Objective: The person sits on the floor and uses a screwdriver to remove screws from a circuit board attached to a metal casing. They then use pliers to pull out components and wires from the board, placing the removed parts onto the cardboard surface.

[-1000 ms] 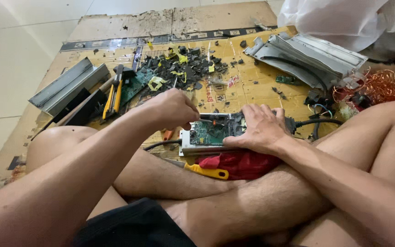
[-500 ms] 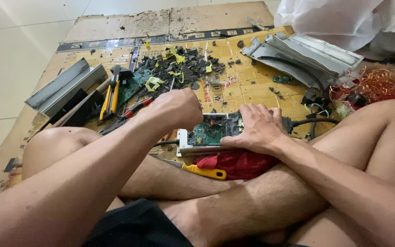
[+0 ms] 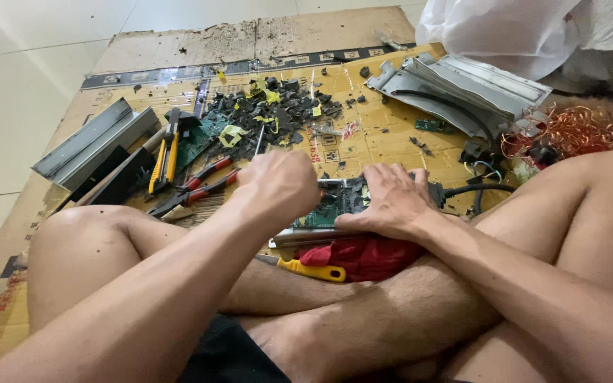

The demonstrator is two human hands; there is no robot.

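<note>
I sit cross-legged on a cardboard sheet [image 3: 363,135]. My left hand [image 3: 278,186] is closed in a fist just left of a green circuit board [image 3: 331,206] that lies in a metal tray [image 3: 299,237] before my shins. A thin metal tool shaft [image 3: 259,140] sticks out above the fist; its handle is hidden. My right hand [image 3: 389,202] lies flat on the board with fingers spread, pressing it down. A black cable [image 3: 473,190] leaves the board to the right.
A red cloth [image 3: 370,255] and a yellow-handled tool [image 3: 313,269] lie under the tray. Red-handled pliers [image 3: 203,186], yellow-and-black tools [image 3: 163,152] and grey metal casings [image 3: 90,142] sit left. Black broken parts [image 3: 278,110] are heaped ahead; another casing [image 3: 462,89], copper wire [image 3: 569,131] and a white bag [image 3: 512,28] lie right.
My left fist has come slightly down and toward the board's left end. My right hand stays pressed on the board.
</note>
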